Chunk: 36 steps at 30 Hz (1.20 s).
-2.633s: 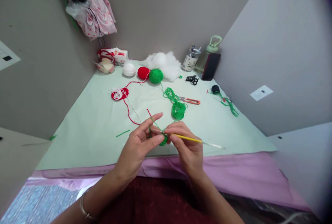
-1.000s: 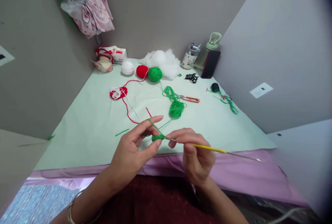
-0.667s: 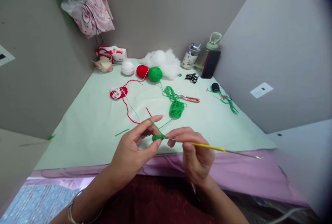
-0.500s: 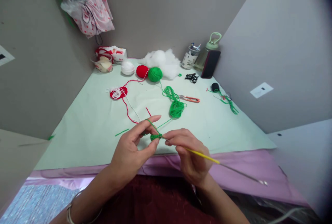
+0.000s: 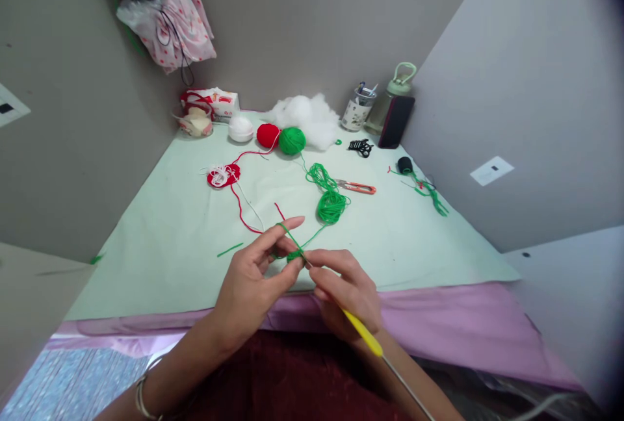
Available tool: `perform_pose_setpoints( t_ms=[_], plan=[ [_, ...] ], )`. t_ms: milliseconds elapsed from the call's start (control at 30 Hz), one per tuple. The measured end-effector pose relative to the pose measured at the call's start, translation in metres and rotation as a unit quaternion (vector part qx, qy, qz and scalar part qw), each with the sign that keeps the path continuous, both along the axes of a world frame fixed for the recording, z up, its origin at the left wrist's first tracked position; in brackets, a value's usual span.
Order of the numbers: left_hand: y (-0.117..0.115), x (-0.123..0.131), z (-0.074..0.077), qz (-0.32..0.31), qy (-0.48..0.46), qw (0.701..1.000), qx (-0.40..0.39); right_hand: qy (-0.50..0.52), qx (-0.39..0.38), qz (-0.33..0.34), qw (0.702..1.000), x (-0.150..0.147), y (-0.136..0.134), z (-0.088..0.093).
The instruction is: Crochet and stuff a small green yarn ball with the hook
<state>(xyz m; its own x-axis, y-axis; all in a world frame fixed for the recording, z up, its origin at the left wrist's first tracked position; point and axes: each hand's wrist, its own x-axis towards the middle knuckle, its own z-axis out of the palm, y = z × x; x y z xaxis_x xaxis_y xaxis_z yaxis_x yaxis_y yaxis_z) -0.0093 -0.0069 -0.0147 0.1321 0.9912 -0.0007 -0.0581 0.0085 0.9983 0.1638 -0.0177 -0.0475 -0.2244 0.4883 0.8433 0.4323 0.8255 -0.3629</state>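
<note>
Between thumb and fingers, my left hand [image 5: 253, 278] pinches a small piece of green crochet [image 5: 294, 255]. A strand of green yarn [image 5: 291, 235] runs over its raised index finger down to the stitches. My right hand [image 5: 348, 291] is closed around a crochet hook with a yellow grip [image 5: 363, 331]; its thin metal tip meets the green piece, and the rear metal shaft slants down to the right. From the work, the yarn leads back to a loose green yarn bundle [image 5: 331, 205] on the table. My fingers partly cover the crochet piece.
Orange thread snips [image 5: 358, 187] lie beside the tangled green yarn. Behind are a green yarn ball [image 5: 292, 141], a red yarn ball [image 5: 268, 136], white stuffing [image 5: 307, 115] and a bottle [image 5: 397, 93]. A red crocheted piece [image 5: 224, 176] with white yarn lies left. Walls enclose the table.
My right hand has tilted the hook, so its rear end swung downward and toward me. The crochet piece has shifted slightly right, and the yarn bundle moved a little left.
</note>
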Motion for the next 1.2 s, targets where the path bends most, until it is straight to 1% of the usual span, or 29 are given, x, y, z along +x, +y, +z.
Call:
perform_pose_setpoints(
  t_ms=[133,233,300,367,433,467,533,600,700,733,767,833,900,933,1000,1067,1100,1133,1200],
  plan=[
    [0.0,-0.003,0.0,0.004,-0.029,0.999,-0.019,-0.049,-0.005,-0.038,0.998,-0.001,-0.003,0.011],
    [-0.001,-0.003,-0.001,-0.035,-0.085,0.994,-0.065,-0.071,0.027,-0.079,0.994,-0.003,-0.004,0.012],
    [-0.002,-0.003,-0.001,-0.073,-0.148,0.978,-0.125,-0.079,0.047,-0.099,0.991,-0.004,-0.005,0.01],
    [-0.002,-0.004,0.0,-0.112,-0.216,0.952,-0.189,-0.074,0.039,-0.084,0.993,-0.003,-0.005,0.009],
    [0.0,-0.006,0.002,-0.136,-0.262,0.928,-0.228,-0.019,-0.01,-0.042,0.999,-0.002,-0.005,0.01],
    [0.001,-0.007,0.003,-0.136,-0.272,0.924,-0.233,0.022,-0.045,-0.017,0.999,-0.002,-0.004,0.012],
    [0.003,-0.009,0.005,-0.117,-0.271,0.93,-0.219,0.111,-0.123,0.023,0.986,-0.002,-0.004,0.016],
    [0.005,-0.01,0.008,-0.096,-0.252,0.944,-0.19,0.196,-0.192,0.054,0.96,-0.004,-0.003,0.02],
    [0.005,-0.009,0.011,-0.088,-0.23,0.956,-0.158,0.319,-0.254,0.107,0.907,-0.008,0.001,0.024],
    [0.005,-0.009,0.011,-0.086,-0.225,0.959,-0.149,0.345,-0.267,0.12,0.892,-0.009,0.002,0.024],
    [0.006,-0.008,0.01,-0.082,-0.22,0.962,-0.14,0.358,-0.276,0.126,0.883,-0.01,0.002,0.024],
    [0.006,-0.009,0.008,-0.074,-0.204,0.969,-0.12,0.356,-0.282,0.115,0.883,-0.011,0.001,0.024],
    [0.007,-0.011,0.007,-0.066,-0.168,0.979,-0.089,0.336,-0.277,0.091,0.896,-0.01,-0.003,0.023],
    [0.007,-0.012,0.006,-0.058,-0.135,0.987,-0.068,0.327,-0.275,0.08,0.901,-0.009,-0.005,0.023],
    [0.007,-0.012,0.005,-0.021,-0.045,0.999,-0.003,0.315,-0.274,0.061,0.907,-0.008,-0.009,0.024],
    [0.006,-0.012,0.005,0.025,0.045,0.996,0.07,0.315,-0.279,0.051,0.905,-0.007,-0.009,0.024],
    [0.006,-0.011,0.005,0.039,0.072,0.993,0.091,0.321,-0.286,0.053,0.901,-0.007,-0.009,0.024],
    [0.006,-0.01,0.004,0.042,0.079,0.991,0.096,0.33,-0.295,0.061,0.895,-0.007,-0.007,0.023],
    [0.005,-0.007,0.002,0.014,0.049,0.997,0.053,0.347,-0.313,0.088,0.88,-0.009,-0.002,0.021]
  ],
)
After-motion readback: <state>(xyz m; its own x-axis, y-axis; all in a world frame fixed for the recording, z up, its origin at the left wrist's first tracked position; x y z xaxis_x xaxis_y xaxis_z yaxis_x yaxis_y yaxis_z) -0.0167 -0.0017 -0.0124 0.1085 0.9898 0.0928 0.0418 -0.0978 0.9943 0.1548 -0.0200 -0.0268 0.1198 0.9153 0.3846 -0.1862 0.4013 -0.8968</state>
